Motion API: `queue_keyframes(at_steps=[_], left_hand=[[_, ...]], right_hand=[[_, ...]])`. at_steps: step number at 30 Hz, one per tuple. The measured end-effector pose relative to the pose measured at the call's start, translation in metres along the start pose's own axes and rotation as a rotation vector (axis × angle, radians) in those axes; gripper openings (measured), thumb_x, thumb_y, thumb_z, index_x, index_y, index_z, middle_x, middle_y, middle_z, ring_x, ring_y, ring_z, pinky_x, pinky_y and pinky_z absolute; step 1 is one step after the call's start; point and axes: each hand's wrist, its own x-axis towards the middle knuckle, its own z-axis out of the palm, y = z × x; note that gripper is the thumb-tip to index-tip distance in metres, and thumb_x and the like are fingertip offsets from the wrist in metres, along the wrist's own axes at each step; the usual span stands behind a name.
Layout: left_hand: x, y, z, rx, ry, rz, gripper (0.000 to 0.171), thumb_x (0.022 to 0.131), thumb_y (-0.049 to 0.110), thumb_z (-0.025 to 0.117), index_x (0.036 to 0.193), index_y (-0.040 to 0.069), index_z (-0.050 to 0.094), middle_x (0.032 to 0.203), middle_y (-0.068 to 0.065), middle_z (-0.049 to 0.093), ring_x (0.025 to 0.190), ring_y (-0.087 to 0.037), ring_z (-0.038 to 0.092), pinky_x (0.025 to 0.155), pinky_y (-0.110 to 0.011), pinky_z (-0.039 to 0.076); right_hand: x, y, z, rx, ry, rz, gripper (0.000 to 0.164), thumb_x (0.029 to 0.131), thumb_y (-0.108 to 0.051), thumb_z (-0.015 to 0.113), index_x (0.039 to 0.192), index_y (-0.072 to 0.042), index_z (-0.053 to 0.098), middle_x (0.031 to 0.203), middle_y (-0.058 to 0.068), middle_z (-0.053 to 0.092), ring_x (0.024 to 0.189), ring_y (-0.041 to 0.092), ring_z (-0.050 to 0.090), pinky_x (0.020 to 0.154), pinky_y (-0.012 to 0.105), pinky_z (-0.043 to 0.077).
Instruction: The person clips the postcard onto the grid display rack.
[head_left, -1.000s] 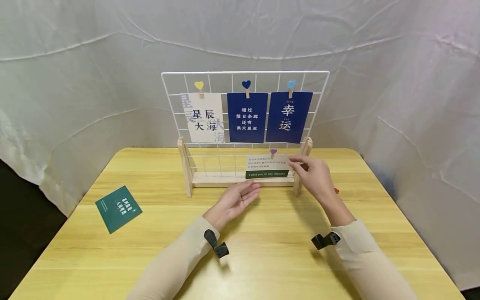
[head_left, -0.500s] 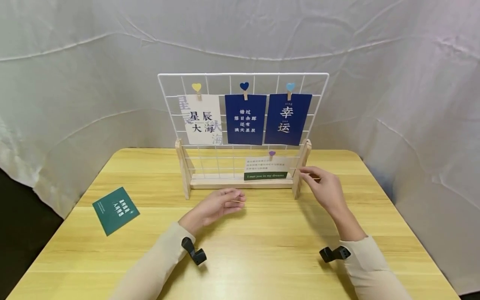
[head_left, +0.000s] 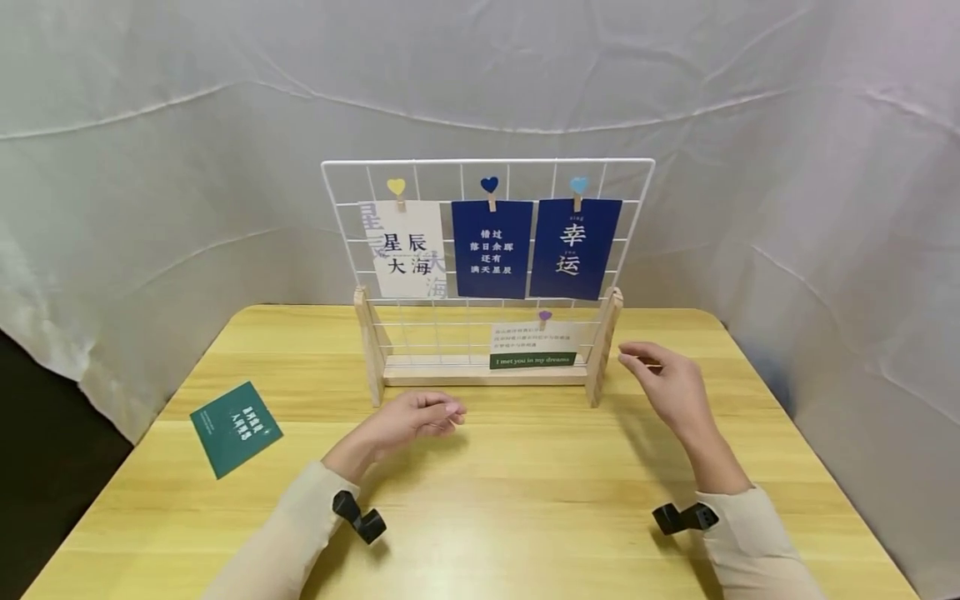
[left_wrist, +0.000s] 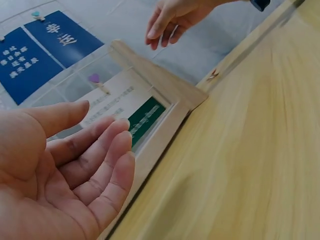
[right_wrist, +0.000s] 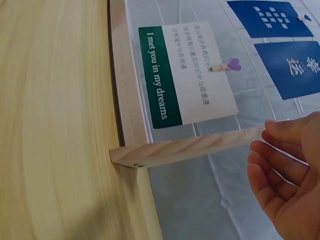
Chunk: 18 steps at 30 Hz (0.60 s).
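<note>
A white-and-green card (head_left: 533, 347) hangs low on the right of a white wire grid (head_left: 487, 160), under a purple heart clothespin (head_left: 545, 316). My left hand (head_left: 408, 423) is just in front of the wooden base, its fingers loosely bent around nothing, as the left wrist view also shows. To the right of the stand, my right hand (head_left: 670, 385) hovers with relaxed fingers, apart from the card; nothing shows between its fingers in the right wrist view. Above hang a white card (head_left: 406, 250) and two blue cards, the middle one (head_left: 492, 250) and the right one (head_left: 576, 250).
A green card (head_left: 236, 429) lies on the wooden table (head_left: 525, 517) at the left. Yellow, dark blue and light blue heart clothespins hold the upper cards. A small clip (left_wrist: 213, 75) lies on the table beyond the stand's right leg (head_left: 603, 350). Pale cloth (head_left: 480, 75) surrounds the back.
My right hand has let go of the card's right edge and moved right. My left hand has drawn back to the left from below the card. The card stays hanging.
</note>
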Motion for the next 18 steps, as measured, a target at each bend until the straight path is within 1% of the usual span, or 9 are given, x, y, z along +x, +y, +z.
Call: queue_keyframes(at_steps=[3, 7, 11, 13, 15, 18], left_hand=[[-0.008, 0.000, -0.006, 0.076, 0.002, 0.013, 0.043, 0.101, 0.026, 0.057, 0.127, -0.008, 0.057, 0.124, -0.027, 0.059, 0.116, -0.041, 0.056, 0.098, -0.041, 0.048], [-0.023, 0.002, -0.020, 0.195, 0.004, 0.032, 0.045, 0.101, 0.029, 0.056, 0.128, -0.007, 0.057, 0.125, -0.026, 0.059, 0.115, -0.041, 0.056, 0.097, -0.043, 0.048], [-0.038, 0.002, -0.037, 0.299, 0.050, 0.042, 0.043, 0.101, 0.029, 0.056, 0.126, -0.006, 0.059, 0.120, -0.024, 0.062, 0.109, -0.039, 0.058, 0.093, -0.041, 0.050], [-0.043, 0.002, -0.045, 0.345, 0.078, 0.038, 0.043, 0.101, 0.030, 0.057, 0.126, -0.005, 0.059, 0.119, -0.022, 0.063, 0.107, -0.038, 0.059, 0.091, -0.039, 0.050], [-0.048, 0.002, -0.052, 0.368, 0.093, 0.036, 0.043, 0.100, 0.029, 0.057, 0.127, -0.004, 0.059, 0.120, -0.022, 0.062, 0.107, -0.037, 0.059, 0.090, -0.038, 0.051], [-0.053, 0.003, -0.062, 0.383, 0.098, 0.026, 0.044, 0.100, 0.030, 0.058, 0.130, -0.003, 0.057, 0.123, -0.022, 0.060, 0.109, -0.038, 0.058, 0.092, -0.040, 0.051]], right_hand=[[0.001, 0.005, -0.003, -0.012, 0.000, 0.004, 0.031, 0.099, -0.028, 0.061, 0.118, -0.006, 0.069, 0.107, 0.014, 0.070, 0.097, 0.033, 0.067, 0.077, 0.050, 0.055], [0.006, 0.010, -0.005, -0.021, 0.000, 0.005, 0.033, 0.099, -0.030, 0.060, 0.118, -0.005, 0.069, 0.107, 0.015, 0.071, 0.097, 0.033, 0.066, 0.077, 0.051, 0.054], [0.006, 0.017, -0.006, -0.032, -0.008, 0.024, 0.034, 0.099, -0.032, 0.060, 0.119, -0.005, 0.069, 0.107, 0.015, 0.071, 0.097, 0.033, 0.066, 0.078, 0.048, 0.054], [0.004, 0.021, -0.008, -0.033, -0.016, 0.043, 0.036, 0.099, -0.033, 0.059, 0.119, -0.005, 0.068, 0.107, 0.016, 0.070, 0.093, 0.033, 0.066, 0.069, 0.043, 0.055], [0.004, 0.024, -0.011, -0.023, -0.021, 0.061, 0.037, 0.099, -0.034, 0.059, 0.120, -0.005, 0.068, 0.107, 0.017, 0.070, 0.080, 0.034, 0.066, 0.058, 0.037, 0.054], [0.004, 0.029, -0.015, -0.001, -0.031, 0.090, 0.040, 0.099, -0.037, 0.058, 0.122, -0.006, 0.067, 0.108, 0.018, 0.069, 0.060, 0.030, 0.061, 0.045, 0.030, 0.048]])
